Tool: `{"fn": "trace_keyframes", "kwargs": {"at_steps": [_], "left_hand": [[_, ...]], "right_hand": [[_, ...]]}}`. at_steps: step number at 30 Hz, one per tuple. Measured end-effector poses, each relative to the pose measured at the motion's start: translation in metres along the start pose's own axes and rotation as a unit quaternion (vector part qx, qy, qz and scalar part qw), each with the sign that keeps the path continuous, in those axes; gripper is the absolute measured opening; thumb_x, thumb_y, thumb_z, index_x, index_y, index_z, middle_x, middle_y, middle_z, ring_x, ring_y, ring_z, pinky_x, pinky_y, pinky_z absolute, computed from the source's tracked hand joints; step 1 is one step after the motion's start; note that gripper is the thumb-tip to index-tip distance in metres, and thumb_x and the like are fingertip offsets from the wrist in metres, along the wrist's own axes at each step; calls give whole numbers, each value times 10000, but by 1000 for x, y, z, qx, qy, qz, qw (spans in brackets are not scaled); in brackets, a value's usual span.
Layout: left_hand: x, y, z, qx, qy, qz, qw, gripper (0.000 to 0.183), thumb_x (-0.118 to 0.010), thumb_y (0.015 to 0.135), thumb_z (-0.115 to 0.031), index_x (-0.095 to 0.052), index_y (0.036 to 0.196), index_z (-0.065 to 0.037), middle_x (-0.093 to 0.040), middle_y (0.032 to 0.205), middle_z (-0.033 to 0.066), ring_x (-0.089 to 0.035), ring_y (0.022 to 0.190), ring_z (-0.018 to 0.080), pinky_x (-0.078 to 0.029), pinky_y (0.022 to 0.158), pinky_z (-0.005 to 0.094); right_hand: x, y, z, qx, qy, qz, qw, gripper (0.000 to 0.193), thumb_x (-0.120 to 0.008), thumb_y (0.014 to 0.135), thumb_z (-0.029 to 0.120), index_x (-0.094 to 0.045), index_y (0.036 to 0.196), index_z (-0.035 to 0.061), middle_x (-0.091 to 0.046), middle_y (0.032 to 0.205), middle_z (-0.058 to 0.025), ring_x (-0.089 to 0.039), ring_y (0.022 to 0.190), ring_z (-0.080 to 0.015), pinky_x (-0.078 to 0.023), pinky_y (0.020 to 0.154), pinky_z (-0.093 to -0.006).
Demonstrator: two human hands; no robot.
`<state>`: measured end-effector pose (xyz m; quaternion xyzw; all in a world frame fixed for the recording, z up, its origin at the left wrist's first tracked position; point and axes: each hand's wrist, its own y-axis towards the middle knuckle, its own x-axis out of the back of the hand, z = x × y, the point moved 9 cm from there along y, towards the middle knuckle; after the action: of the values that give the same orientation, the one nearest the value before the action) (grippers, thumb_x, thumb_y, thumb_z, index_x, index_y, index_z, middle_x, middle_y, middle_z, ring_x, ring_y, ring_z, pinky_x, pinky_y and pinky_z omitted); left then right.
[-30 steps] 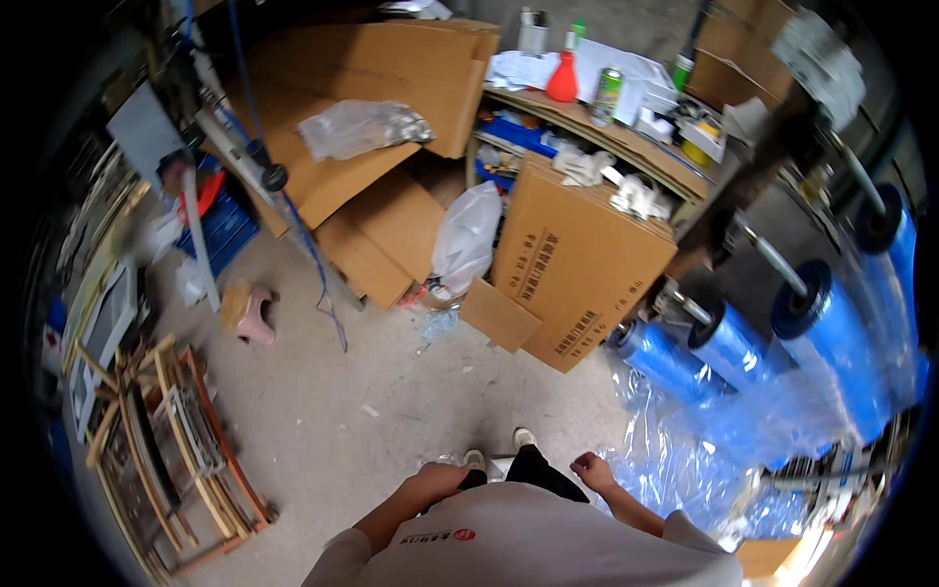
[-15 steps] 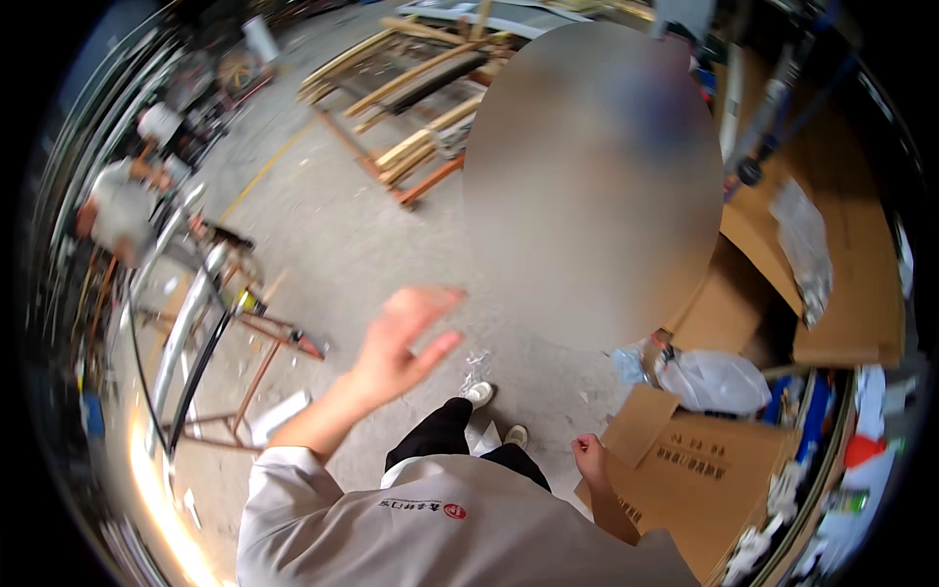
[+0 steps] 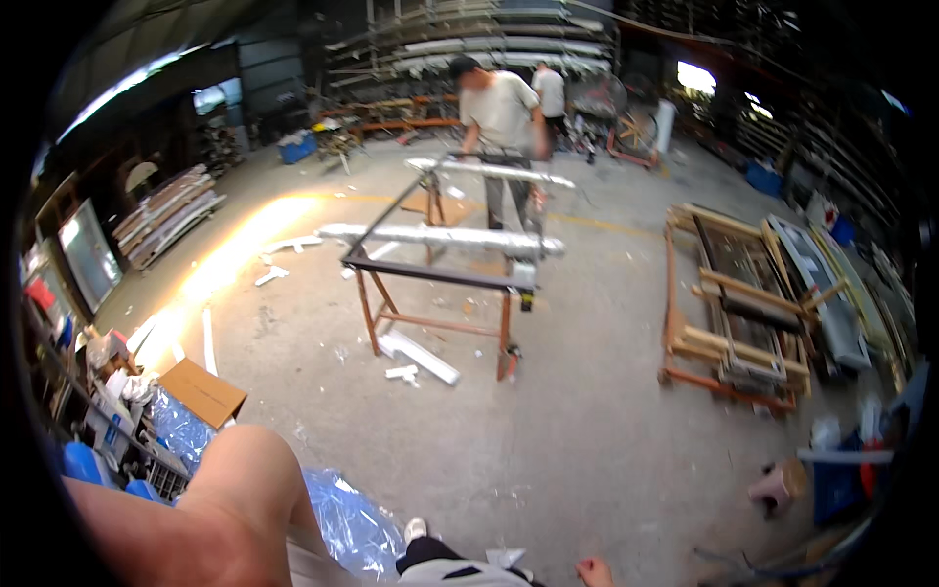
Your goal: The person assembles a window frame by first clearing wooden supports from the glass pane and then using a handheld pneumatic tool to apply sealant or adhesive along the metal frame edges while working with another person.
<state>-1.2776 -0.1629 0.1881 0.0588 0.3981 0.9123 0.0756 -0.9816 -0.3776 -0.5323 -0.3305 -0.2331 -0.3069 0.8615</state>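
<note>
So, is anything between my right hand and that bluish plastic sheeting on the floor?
Yes, your own body: in this view your dark trousers and pale shoe come between your right hand and the plastic sheeting on your left. A white piece also shows along that line.

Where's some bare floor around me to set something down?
Widest: the floor between the work stand and the wood pile, reaching toward your right hand. Smaller: between the stand and the cardboard, slightly littered. Crowded: the lower left, with the cardboard and blue plastic sheet, and the right edge, from the stool outward.
</note>
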Motion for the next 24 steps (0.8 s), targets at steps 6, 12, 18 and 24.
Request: {"fn": "trace_keyframes", "kwargs": {"at_steps": [6,12,18,24], "left_hand": [[159,-17,-1,-39,227,129,965,657,-533,784,-455,-317,1230,-23,-482,1108,160,-452,1047,288,-245,987,421],[256,-13,-9,-70,378,284,879,658,-528,789,-445,-289,1242,-32,-486,1102,146,-456,1034,276,-227,993,422],[290,-16,0,-76,481,397,778,660,-523,795,-436,-262,1254,-40,-491,1095,133,-459,1021,263,-209,1000,422],[337,-74,43,-61,514,420,745,663,-518,800,-426,-234,1265,-48,-496,1089,119,-463,1008,251,-191,1007,423]], "right_hand": [[-61,83,212,95,-99,91,986,256,-614,737,219,-578,865,0,-611,709,-89,-594,620,-153,-478,599,-294],[-243,119,444,255,-141,237,927,259,-616,732,221,-584,864,0,-616,711,-89,-599,623,-156,-480,590,-295],[-442,63,618,386,-173,410,808,262,-618,726,222,-589,862,-1,-620,713,-89,-604,626,-158,-482,582,-295],[-539,86,671,382,-231,465,765,265,-620,721,223,-595,861,-1,-624,715,-89,-609,629,-160,-484,573,-295]]}}
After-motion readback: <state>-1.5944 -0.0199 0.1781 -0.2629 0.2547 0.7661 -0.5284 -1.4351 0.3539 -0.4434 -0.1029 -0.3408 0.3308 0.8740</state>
